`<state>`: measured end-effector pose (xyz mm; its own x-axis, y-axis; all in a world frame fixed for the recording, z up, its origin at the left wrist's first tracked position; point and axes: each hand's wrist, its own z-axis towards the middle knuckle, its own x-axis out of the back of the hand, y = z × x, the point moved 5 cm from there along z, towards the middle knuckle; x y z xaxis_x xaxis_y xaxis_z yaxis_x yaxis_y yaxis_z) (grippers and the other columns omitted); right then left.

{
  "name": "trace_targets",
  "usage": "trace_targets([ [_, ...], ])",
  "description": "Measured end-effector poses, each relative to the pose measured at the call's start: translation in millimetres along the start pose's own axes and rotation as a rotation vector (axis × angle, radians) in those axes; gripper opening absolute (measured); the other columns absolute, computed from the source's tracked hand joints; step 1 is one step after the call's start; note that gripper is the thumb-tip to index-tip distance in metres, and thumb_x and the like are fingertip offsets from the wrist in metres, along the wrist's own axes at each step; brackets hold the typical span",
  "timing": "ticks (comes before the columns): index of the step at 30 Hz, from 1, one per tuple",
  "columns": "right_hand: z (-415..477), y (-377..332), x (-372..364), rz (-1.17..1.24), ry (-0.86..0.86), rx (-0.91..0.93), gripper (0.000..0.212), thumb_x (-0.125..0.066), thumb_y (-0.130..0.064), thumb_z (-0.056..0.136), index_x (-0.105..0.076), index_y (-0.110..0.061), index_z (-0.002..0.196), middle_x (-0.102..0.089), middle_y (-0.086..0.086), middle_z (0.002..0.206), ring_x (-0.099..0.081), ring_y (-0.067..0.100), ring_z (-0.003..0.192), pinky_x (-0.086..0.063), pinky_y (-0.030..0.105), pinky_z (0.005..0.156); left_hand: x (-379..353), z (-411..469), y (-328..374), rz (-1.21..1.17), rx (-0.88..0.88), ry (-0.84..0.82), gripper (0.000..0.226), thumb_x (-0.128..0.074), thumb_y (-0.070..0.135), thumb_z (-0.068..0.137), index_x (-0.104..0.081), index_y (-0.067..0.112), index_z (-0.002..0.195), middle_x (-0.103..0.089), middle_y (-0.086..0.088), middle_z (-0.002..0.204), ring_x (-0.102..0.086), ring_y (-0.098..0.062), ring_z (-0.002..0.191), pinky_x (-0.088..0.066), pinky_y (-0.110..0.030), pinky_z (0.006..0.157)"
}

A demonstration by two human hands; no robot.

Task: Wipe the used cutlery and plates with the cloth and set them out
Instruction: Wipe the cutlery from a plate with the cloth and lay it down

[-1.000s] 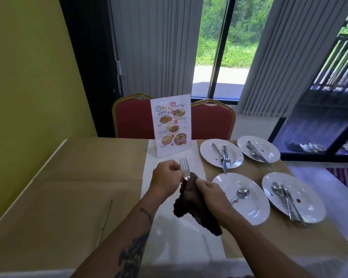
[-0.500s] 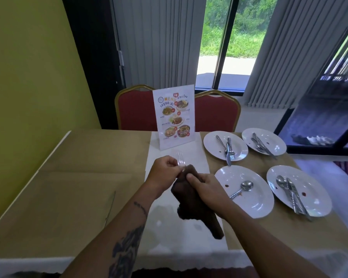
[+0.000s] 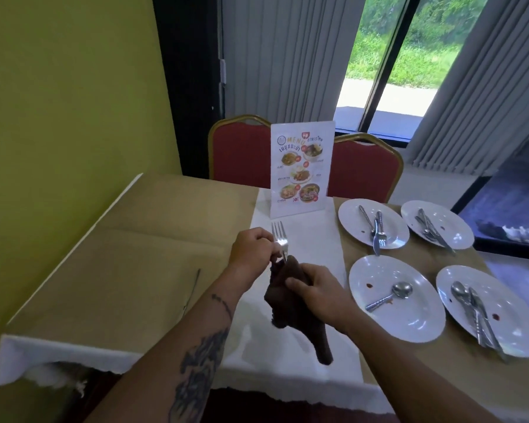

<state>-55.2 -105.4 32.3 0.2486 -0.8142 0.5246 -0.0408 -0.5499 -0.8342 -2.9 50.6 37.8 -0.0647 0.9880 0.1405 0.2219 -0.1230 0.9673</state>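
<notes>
Now, in the head view, the fork (image 3: pixel 280 239) is in front of the menu card (image 3: pixel 301 169), on my side of it, lifted above the bench (image 3: pixel 135 270). Its long axis runs from me toward the card, tines up and pointing away at it, with the handle end buried in the dark brown cloth (image 3: pixel 297 315). My left hand (image 3: pixel 251 248) pinches the fork just under the tines, fingers curled. My right hand (image 3: pixel 315 293) is closed round the cloth where it wraps the handle, and the cloth's loose tail hangs down toward me.

A white runner (image 3: pixel 312 239) lies between the fork and the card. Right of the card and nearer me, beside my right hand, the spoon plate (image 3: pixel 409 325) carries a lone spoon (image 3: pixel 390 296) and red smears. The far-left plate (image 3: pixel 355 221), far-right plate (image 3: pixel 452 230) and near-right plate (image 3: pixel 513 319) each hold cutlery. Behind the card stand two red chairs (image 3: pixel 242 154).
</notes>
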Motion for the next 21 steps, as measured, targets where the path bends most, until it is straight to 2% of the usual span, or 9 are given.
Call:
trace_targets([
  [3,4,4,-10,-0.084,-0.114,-0.046,0.012,-0.063,-0.024,0.095,-0.07,-0.017,0.09,-0.074,0.002,0.083,-0.07,0.02,0.079,-0.056,0.043,0.085,19,1,-16,-0.105,0.082,0.051,0.015,-0.064,0.0,0.083,-0.059,0.01,0.072,-0.068,-0.012,0.074,-0.058,-0.018,0.056,-0.046,-0.028,0.056],
  [8,9,8,-31,-0.156,-0.213,-0.074,0.01,-0.063,-0.025,0.095,-0.07,-0.02,0.09,-0.075,0.0,0.084,-0.071,0.018,0.08,-0.057,0.042,0.085,50,0,-35,-0.145,0.115,0.116,0.014,-0.06,-0.004,0.087,-0.058,0.007,0.079,-0.065,-0.012,0.071,-0.056,-0.019,0.06,-0.046,-0.028,0.058],
  [10,10,12,-42,-0.209,-0.264,-0.084,0.011,-0.063,-0.026,0.094,-0.071,-0.019,0.095,-0.074,0.0,0.087,-0.07,0.017,0.082,-0.057,0.038,0.082,65,3,-45,-0.131,0.133,0.157,0.014,-0.059,-0.003,0.089,-0.059,0.009,0.08,-0.065,-0.009,0.07,-0.057,-0.016,0.058,-0.048,-0.025,0.055],
  [13,7,23,-53,-0.289,-0.3,-0.123,0.012,-0.063,-0.026,0.095,-0.071,-0.019,0.101,-0.072,-0.003,0.09,-0.068,0.012,0.083,-0.048,0.025,0.07,88,10,-60,-0.059,0.164,0.209,0.019,-0.059,-0.003,0.088,-0.059,0.013,0.077,-0.063,-0.007,0.069,-0.056,-0.014,0.055,-0.046,-0.02,0.048],
  [15,6,34,-54,-0.279,-0.278,-0.166,0.011,-0.064,-0.025,0.095,-0.071,-0.019,0.099,-0.072,-0.002,0.089,-0.068,0.013,0.082,-0.048,0.024,0.069,101,16,-77,0.044,0.196,0.198,0.022,-0.063,-0.003,0.084,-0.059,0.015,0.072,-0.063,-0.007,0.068,-0.057,-0.016,0.053,-0.046,-0.02,0.047],
  [18,5,47,-53,-0.215,-0.26,-0.233,0.012,-0.064,-0.026,0.095,-0.07,-0.02,0.103,-0.074,0.0,0.093,-0.071,0.015,0.086,-0.056,0.032,0.081,115,24,-109,0.247,0.263,0.145,0.016,-0.071,0.004,0.073,-0.064,0.017,0.067,-0.07,-0.001,0.066,-0.067,-0.021,0.062,-0.06,-0.035,0.069],
  [21,5,54,-49,-0.18,-0.221,-0.266,0.009,-0.066,-0.024,0.094,-0.071,-0.02,0.101,-0.074,0.002,0.093,-0.071,0.018,0.087,-0.057,0.038,0.084,121,23,-132,0.456,0.261,0.129,0.016,-0.072,0.013,0.075,-0.065,0.02,0.063,-0.073,0.01,0.086,-0.069,-0.016,0.085,-0.057,-0.032,0.085],
])
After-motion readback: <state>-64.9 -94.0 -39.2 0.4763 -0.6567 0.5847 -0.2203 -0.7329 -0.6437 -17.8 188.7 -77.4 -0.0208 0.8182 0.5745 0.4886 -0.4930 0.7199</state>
